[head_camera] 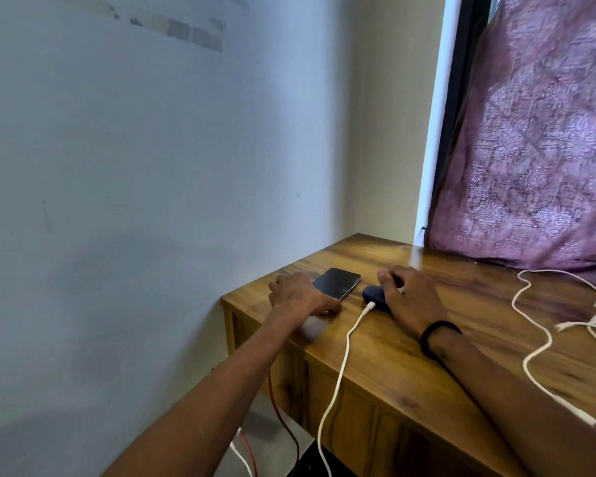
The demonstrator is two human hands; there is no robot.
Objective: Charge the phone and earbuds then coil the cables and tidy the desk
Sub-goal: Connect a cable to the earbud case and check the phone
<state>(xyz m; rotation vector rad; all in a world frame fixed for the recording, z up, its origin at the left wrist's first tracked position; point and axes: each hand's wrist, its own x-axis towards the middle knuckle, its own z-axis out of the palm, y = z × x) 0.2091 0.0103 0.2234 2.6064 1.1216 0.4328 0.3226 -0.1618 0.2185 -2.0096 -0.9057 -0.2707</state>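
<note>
Head view: my left hand (298,293) grips the phone's (338,283) near end, hiding it, while my right hand (410,297) clasps the half-covered earbud case (373,293), its cable (338,376) plugged in.

desk (410,342): wood grain, glossy varnish, window glare on top
phone (337,283): black glass screen, glossy, faint smudges
earbuds case (374,295): dark blue plastic, smooth, matt look
white cable (338,376): smooth plastic or rubbery sheath
loose cables (544,339): white, same smooth sheath
red cable (284,421): thin, smooth
curtain (537,149): purple cloth, woven pattern, slight sheen
wall (152,166): matt paint, patchy near top
wristband (437,333): black, matt
</note>
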